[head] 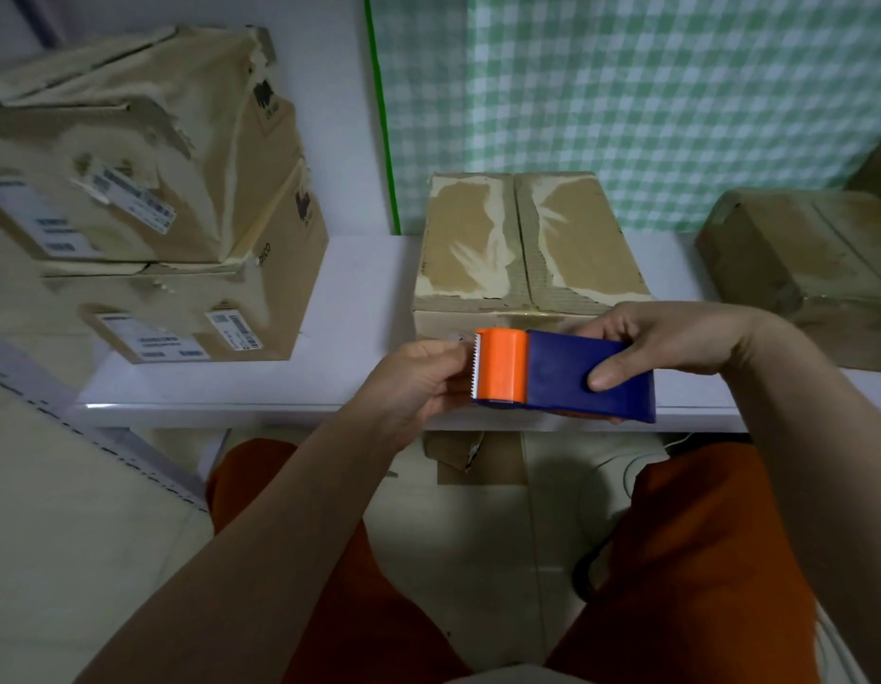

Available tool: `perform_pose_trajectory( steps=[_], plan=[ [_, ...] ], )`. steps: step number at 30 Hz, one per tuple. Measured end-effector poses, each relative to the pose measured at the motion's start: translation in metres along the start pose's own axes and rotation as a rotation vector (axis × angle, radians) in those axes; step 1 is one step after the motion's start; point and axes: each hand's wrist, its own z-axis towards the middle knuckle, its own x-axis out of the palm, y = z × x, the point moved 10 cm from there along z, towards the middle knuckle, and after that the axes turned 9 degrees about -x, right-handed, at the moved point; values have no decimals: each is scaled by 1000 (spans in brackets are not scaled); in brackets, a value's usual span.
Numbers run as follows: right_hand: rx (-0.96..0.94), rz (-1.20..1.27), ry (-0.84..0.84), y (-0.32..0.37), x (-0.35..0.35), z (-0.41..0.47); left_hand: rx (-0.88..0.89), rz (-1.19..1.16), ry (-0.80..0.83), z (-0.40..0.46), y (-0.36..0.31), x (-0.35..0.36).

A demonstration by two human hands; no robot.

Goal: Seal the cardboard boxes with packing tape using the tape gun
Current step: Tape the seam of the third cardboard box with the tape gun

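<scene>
While the right hand (675,343) grips the blue body of the tape gun (561,375), the left hand (418,382) pinches at its orange serrated end. Just beyond both hands, a closed, untaped cardboard box (522,249) sits on the white tabletop (359,308), with two stacked boxes (147,204) farther left.

Labels on the stacked boxes (181,269) are too blurred to read
</scene>
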Motion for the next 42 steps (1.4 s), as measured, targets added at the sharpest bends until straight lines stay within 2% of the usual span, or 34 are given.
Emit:
perform_pose_trajectory(
  steps=[4,10,15,20,23,34,37,42],
  plan=[
    [30,-27,-23,-1,0,2,104,18,-181,2,-7,-16],
    [62,25,-66,-1,0,4,174,-241,-206,-11,-9,-16],
    [45,55,-27,9,15,11,176,-191,-416,-17,-6,-31],
    [43,46,-81,23,6,15,239,-175,-563,-25,-14,-49],
    [57,-33,-98,28,-5,4,298,-267,-706,-32,-23,-84],
    [258,-412,-348,63,-52,3,243,-247,-805,-20,-30,-83],
    [309,-504,-373,67,-52,11,269,-170,-845,-15,-30,-84],
    [337,-569,-370,68,-50,15,427,116,-916,-9,-38,-87]
  ],
)
